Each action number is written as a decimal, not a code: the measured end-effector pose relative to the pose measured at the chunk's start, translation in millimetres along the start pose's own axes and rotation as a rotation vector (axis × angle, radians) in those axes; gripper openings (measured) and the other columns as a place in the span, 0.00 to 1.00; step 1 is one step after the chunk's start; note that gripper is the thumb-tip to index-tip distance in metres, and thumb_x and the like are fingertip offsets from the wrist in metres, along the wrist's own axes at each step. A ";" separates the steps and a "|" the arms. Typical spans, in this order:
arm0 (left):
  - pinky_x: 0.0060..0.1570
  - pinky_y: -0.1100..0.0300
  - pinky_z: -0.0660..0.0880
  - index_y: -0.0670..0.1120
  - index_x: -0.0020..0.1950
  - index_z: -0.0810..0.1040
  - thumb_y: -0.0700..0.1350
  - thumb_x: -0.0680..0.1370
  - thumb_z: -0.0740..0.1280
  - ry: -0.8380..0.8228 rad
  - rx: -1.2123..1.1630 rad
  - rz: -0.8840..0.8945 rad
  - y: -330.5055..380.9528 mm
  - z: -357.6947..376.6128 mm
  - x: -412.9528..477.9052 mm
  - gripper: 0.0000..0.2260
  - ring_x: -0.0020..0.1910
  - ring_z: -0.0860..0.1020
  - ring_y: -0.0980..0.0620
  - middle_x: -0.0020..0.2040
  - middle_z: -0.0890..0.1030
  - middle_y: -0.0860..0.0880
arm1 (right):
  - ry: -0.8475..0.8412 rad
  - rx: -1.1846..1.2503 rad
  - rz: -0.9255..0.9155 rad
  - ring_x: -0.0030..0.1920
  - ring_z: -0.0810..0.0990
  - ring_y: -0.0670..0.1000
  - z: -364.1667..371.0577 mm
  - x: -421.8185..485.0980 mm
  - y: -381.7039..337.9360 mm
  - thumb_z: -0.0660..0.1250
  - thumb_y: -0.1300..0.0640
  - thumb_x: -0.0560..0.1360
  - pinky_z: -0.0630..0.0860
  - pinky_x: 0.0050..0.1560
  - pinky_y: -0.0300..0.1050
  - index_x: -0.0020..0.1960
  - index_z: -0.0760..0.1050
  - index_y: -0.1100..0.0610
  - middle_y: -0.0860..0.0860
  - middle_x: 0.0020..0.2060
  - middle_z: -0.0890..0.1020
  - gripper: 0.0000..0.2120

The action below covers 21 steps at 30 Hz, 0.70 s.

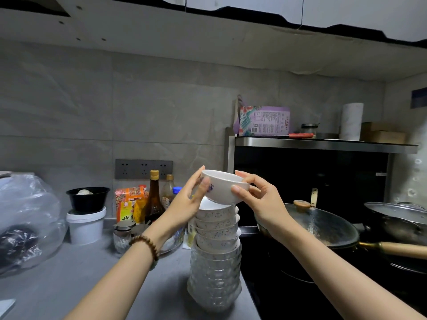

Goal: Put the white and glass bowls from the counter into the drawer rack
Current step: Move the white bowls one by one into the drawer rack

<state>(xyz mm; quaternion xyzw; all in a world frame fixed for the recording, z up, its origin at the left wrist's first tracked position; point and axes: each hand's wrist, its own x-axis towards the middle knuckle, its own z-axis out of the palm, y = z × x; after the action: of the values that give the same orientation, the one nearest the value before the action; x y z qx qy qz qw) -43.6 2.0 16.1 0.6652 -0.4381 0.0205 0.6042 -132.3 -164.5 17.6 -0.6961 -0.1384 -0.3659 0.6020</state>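
I hold one white bowl (223,188) tipped, just over the stack of bowls (216,250) by the counter's (80,273) right edge. My left hand (187,199) and right hand (261,199) curl their fingers (196,179) round its sides so it won't slip.

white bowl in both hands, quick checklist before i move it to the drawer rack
1. Grip: the left hand and right hand each hold one side of the white bowl: ok.
2. Bowl free of the stack of bowls: its base is right above the top one, contact unclear: cannot tell.
3. Stack steady: tall, white bowls over glass ones, near the edge of the counter: probably not ok, lift gently.
4. Bowl level: it is tilted: not ok.
5. Drawer rack open and within reach: out of view: cannot tell.
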 end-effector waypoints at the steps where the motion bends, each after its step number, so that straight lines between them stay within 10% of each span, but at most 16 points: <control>1: 0.68 0.55 0.62 0.61 0.75 0.54 0.67 0.69 0.57 0.010 -0.021 -0.001 1.6 -0.2 -2.7 0.35 0.72 0.63 0.54 0.72 0.63 0.56 | -0.004 0.008 0.000 0.49 0.83 0.42 2.3 -1.4 -0.1 0.72 0.61 0.70 0.78 0.45 0.34 0.43 0.74 0.62 0.47 0.57 0.81 0.07; 11: 0.38 0.62 0.79 0.53 0.67 0.67 0.62 0.67 0.65 0.034 -0.513 -0.004 45.5 67.4 -21.8 0.30 0.57 0.79 0.47 0.62 0.76 0.45 | 0.084 -0.051 0.037 0.34 0.76 0.52 -18.5 -48.9 -48.1 0.71 0.46 0.66 0.73 0.38 0.41 0.36 0.73 0.58 0.52 0.32 0.79 0.15; 21: 0.49 0.51 0.81 0.58 0.62 0.69 0.69 0.67 0.66 -0.364 -0.622 -0.236 38.5 247.8 -53.1 0.28 0.53 0.82 0.50 0.59 0.80 0.49 | 0.188 -0.390 0.177 0.45 0.81 0.44 -161.3 -175.0 -78.4 0.64 0.49 0.72 0.75 0.49 0.33 0.50 0.83 0.60 0.57 0.46 0.86 0.17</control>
<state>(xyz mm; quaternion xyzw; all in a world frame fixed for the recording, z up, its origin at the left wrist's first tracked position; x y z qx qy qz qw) -224.1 -167.7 -49.8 0.4886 -0.4438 -0.3020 0.6879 -358.7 -254.1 -41.8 -0.7714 0.0530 -0.3949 0.4962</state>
